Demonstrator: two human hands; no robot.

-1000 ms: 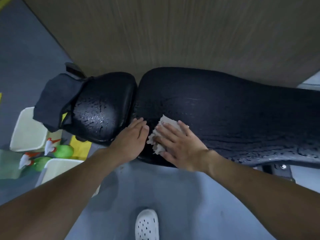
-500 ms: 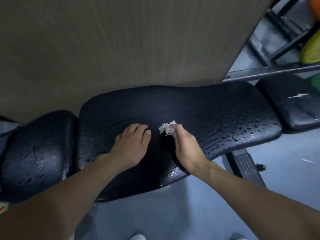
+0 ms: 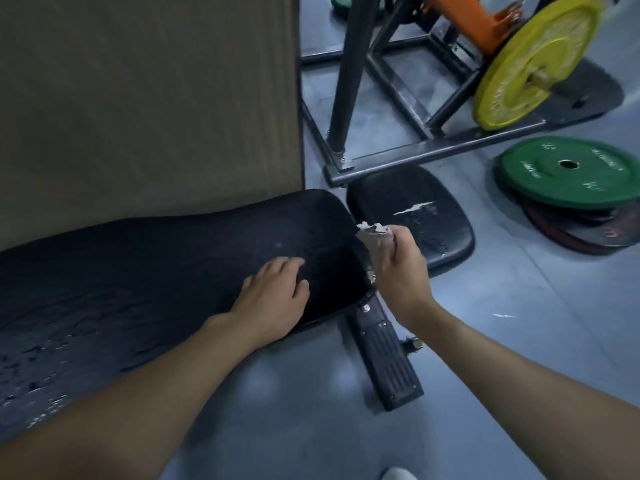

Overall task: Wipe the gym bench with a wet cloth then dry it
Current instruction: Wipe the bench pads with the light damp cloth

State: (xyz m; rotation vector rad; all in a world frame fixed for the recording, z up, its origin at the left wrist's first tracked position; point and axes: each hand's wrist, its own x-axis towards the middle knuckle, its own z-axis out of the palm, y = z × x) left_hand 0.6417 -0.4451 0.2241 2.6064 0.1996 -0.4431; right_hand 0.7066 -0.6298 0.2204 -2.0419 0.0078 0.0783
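Bench [image 3: 156, 271] runs off-frame left; cloth [image 3: 372, 237] mostly hidden

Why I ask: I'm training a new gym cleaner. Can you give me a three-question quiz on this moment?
1. True or false: the left hand rests on the long bench pad.
2. Multiple choice: the right hand grips A) a spray bottle, B) a crumpled cloth, C) nothing.
3. Fill in: the weight plate on top of the stack on the floor is coloured ____.

Key: 1 true; 2 B; 3 green.
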